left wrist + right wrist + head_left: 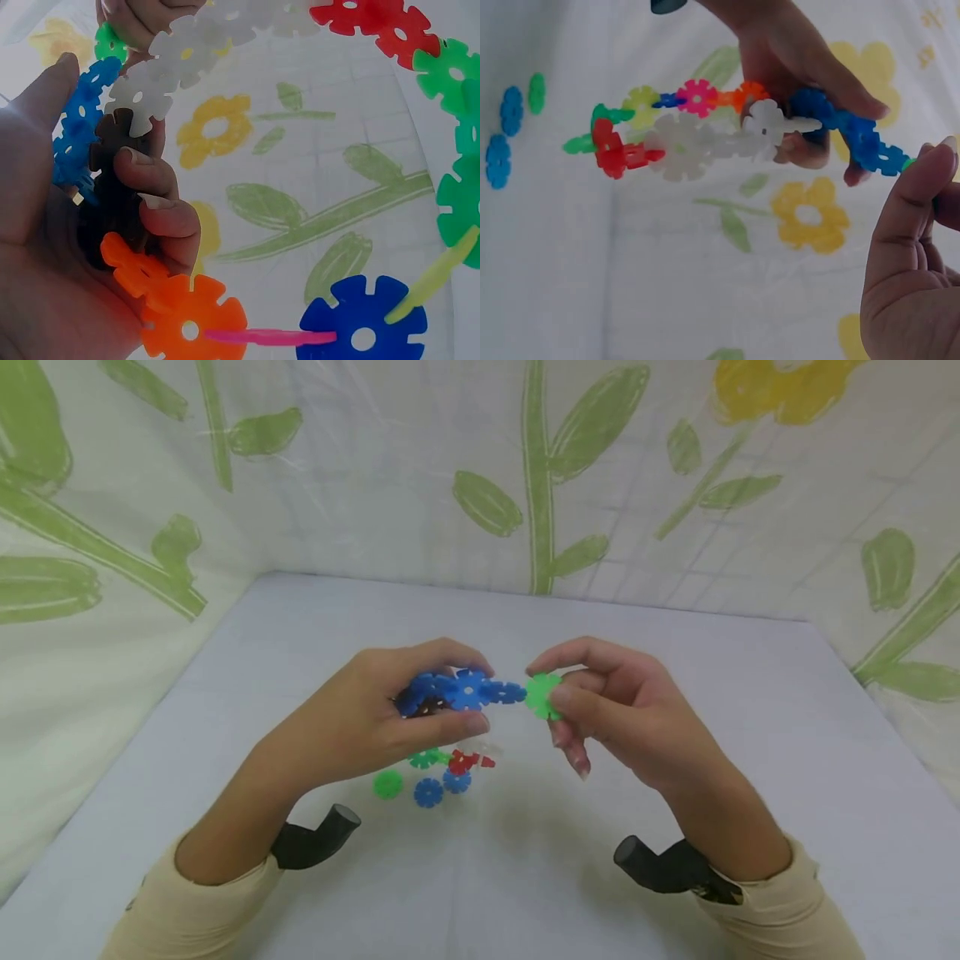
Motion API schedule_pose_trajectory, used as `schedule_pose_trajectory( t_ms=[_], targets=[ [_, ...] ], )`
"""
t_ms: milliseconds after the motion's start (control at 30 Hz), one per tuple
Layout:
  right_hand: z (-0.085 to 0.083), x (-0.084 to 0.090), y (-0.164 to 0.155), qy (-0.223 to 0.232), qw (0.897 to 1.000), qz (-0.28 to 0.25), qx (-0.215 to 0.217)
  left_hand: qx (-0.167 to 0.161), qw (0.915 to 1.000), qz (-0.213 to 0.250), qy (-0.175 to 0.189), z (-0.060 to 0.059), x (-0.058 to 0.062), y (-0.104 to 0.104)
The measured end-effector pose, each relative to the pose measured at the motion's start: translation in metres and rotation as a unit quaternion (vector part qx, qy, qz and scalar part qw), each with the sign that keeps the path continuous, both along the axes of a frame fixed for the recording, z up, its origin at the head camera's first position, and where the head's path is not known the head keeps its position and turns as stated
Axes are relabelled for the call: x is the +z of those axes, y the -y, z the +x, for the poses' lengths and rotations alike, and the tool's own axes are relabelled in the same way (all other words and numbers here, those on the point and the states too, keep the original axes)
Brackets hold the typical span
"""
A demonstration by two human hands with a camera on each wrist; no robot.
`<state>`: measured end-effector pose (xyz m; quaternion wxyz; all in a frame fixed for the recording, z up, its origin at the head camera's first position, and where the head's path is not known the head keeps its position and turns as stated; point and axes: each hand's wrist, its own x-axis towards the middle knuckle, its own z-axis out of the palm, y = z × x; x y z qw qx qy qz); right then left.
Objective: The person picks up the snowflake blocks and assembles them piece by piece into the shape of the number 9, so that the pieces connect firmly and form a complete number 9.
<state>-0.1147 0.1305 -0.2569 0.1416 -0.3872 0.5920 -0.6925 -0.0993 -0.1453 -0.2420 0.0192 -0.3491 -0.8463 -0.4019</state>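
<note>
My left hand (375,710) grips a linked chain of plastic snowflake discs above the table. A row of blue snowflake discs (469,690) juts from between its thumb and fingers toward the right. In the left wrist view the fingers curl round a black disc (118,142), and the rest hangs as a loop with white discs (187,51), red, green, yellow, pink and orange ones (193,319). My right hand (626,697) pinches a light green snowflake disc (543,695) between thumb and fingers. That disc meets the end of the blue row; how deeply they interlock I cannot tell.
Two loose blue discs (428,792) and one green disc (387,784) lie on the white tabletop (525,877) below the left hand. Behind the table hangs a white sheet (375,485) with painted leaves and yellow flowers. A black wrist mount (318,837) sits on each forearm.
</note>
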Motion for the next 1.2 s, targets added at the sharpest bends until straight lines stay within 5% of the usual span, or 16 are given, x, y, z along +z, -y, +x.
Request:
schedule_pose_trajectory(
  t_ms=[1200],
  targets=[
    [-0.007, -0.011, 0.005, 0.029, 0.999, 0.006, 0.024, 0.004, 0.9967, -0.078, -0.022, 0.003, -0.002, -0.003]
  ],
)
